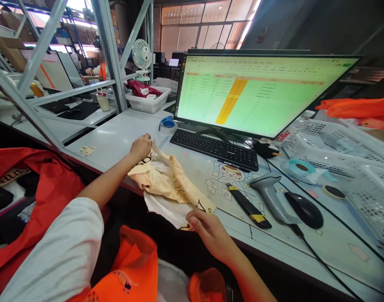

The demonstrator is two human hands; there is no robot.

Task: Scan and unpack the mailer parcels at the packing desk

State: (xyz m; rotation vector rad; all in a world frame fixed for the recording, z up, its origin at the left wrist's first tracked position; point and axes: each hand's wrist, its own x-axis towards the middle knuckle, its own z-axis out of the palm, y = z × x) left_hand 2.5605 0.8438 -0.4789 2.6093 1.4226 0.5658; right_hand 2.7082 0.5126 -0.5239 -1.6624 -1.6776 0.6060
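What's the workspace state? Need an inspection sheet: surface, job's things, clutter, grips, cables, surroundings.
Surface: white table; cartoon-printed mat in front of the keyboard.
Job's things: cream bag, crumpled, black lettering, at the near edge; contents can't be told.
Clutter: box cutter, scanner and mouse lie right of the bag.
Grips: left grip holds the bag's far left end; right grip pinches its near edge.
Cables: scanner lead runs toward the near edge; another black cable crosses at right.
Surroundings: lit monitor; metal frame and fan beyond, left.

Monitor (264, 94) behind black keyboard (212, 149), utility knife (246, 204) beside grey scanner (276, 201).
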